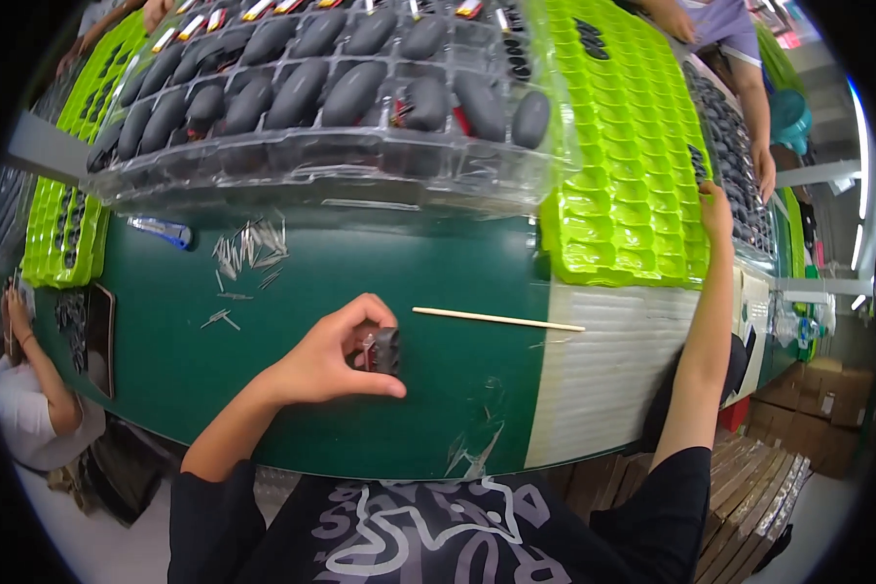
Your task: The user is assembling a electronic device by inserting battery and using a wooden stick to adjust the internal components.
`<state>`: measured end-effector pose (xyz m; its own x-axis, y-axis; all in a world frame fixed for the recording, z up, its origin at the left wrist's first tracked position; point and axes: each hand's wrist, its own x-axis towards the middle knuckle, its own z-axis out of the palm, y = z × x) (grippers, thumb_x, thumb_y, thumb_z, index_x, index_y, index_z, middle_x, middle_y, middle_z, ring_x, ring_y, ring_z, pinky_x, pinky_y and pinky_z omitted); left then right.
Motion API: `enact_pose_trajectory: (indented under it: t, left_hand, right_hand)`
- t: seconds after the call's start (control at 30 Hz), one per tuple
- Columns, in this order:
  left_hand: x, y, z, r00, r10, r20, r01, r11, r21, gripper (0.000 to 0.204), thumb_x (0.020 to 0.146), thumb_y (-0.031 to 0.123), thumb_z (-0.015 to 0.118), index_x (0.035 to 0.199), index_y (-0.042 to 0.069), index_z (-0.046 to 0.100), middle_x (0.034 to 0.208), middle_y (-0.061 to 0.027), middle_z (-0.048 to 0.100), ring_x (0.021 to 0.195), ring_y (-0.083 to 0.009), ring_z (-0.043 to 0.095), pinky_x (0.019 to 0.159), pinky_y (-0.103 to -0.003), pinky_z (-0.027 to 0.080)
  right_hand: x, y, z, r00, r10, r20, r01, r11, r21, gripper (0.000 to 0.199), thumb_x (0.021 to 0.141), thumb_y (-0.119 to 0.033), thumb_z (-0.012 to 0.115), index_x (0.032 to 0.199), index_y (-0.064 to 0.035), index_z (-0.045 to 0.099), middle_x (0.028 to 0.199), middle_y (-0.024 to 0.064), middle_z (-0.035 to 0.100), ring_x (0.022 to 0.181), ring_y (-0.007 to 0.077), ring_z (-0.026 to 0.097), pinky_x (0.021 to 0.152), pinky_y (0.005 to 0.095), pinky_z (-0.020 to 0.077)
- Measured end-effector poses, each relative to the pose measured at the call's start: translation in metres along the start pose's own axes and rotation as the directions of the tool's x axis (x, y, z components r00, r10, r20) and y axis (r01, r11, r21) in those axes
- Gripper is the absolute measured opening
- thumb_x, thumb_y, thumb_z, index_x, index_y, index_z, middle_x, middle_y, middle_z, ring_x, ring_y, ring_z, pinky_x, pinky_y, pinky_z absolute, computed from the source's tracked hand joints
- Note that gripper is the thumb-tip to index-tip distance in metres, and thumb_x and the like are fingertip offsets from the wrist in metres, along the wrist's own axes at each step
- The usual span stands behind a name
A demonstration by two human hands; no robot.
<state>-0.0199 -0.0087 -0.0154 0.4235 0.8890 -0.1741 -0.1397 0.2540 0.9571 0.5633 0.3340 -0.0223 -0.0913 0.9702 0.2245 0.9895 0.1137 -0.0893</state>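
A dark gray casing (388, 350) with reddish parts showing at its open side sits in the grasp of a worker's left hand (326, 358), held over the near part of a green table (438, 263), left of the middle. The thumb and fingers of that hand curve around the piece in a half-closed ring, thumb on the near side. The right hand (716, 212) stretches far to the right, its fingers bent at the right edge of a bright green tray (618, 200), just beside a few small black parts (697, 162); whether it grips one of them cannot be told.

A pale wooden stick (496, 319) lies to the right of the casing, its right end resting on a white foam sheet (603, 380). To the far left of the casing, thin metallic slivers (250, 248) lie scattered near a blue box cutter (163, 232). Beyond them, a clear plastic tray (360, 156) carries rows of dark oval shells (355, 94). At the left, a second green tray (90, 255) stands near a co-worker's hand (18, 313); at the far right, another co-worker's hand (764, 170) hangs beside rows of dark pieces. Brown cartons (813, 404) are stacked at right.
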Motion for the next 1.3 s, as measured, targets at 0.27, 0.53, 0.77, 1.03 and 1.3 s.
enact_pose_trajectory:
  t: [0.27,0.53,0.77,1.03,1.3]
  left_hand:
    - [0.001,0.004,0.003,0.997,-0.067,0.03,0.067,0.998,0.003,0.046,0.07,0.012,0.081,0.098,0.007,0.045,0.085,0.0018,0.054,0.071,-0.003,0.047,0.059,-0.018,0.036]
    - [0.004,0.01,-0.001,0.996,-0.077,0.047,0.082,0.991,-0.108,0.039,0.074,0.004,0.075,0.097,0.006,0.043,0.09,-0.0058,0.057,0.079,-0.011,0.057,0.07,-0.026,0.048]
    - [0.002,0.007,-0.002,0.998,-0.062,0.009,0.063,0.988,-0.138,0.035,0.076,0.003,0.071,0.097,0.006,0.043,0.09,-0.0066,0.057,0.081,-0.0135,0.057,0.073,-0.029,0.05]
    - [0.004,0.005,-0.004,1.0,-0.024,-0.019,0.021,0.99,-0.139,0.036,0.076,0.008,0.073,0.096,0.008,0.043,0.089,-0.006,0.056,0.082,-0.0134,0.055,0.072,-0.03,0.049]
    - [0.011,0.003,0.002,0.998,-0.047,-0.029,0.043,0.991,-0.123,0.031,0.082,0.013,0.068,0.102,0.008,0.045,0.086,-0.0051,0.054,0.075,-0.0144,0.056,0.067,-0.028,0.047]
  right_hand:
    - [-0.002,-0.002,-0.004,0.988,-0.15,-0.027,0.15,0.988,0.017,0.016,0.08,-0.01,0.056,0.096,-0.009,0.057,0.102,0.0127,0.059,0.095,0.0349,0.057,0.078,0.0406,0.0443]
    - [-0.008,-0.016,-0.008,0.996,-0.075,-0.037,0.075,0.997,-0.018,0.012,0.081,-0.014,0.058,0.092,-0.0103,0.056,0.095,0.0117,0.055,0.088,0.0338,0.057,0.072,0.0411,0.0445]
    - [-0.016,-0.046,-0.01,0.977,0.031,-0.21,-0.03,1.0,0.009,0.024,0.078,-0.008,0.063,0.099,-0.0121,0.055,0.106,0.0077,0.053,0.097,0.0332,0.056,0.073,0.0411,0.0455]
    - [0.001,-0.022,-0.007,0.996,-0.094,0.005,0.095,0.993,-0.066,0.031,0.076,-0.007,0.062,0.105,-0.014,0.056,0.105,0.0079,0.058,0.1,0.032,0.057,0.077,0.0395,0.0455]
    - [-0.016,-0.018,-0.028,0.912,0.082,-0.401,0.018,0.971,0.239,0.033,0.079,-0.011,0.068,0.11,-0.0065,0.059,0.09,0.007,0.065,0.076,0.0159,0.06,0.067,0.0273,0.0458]
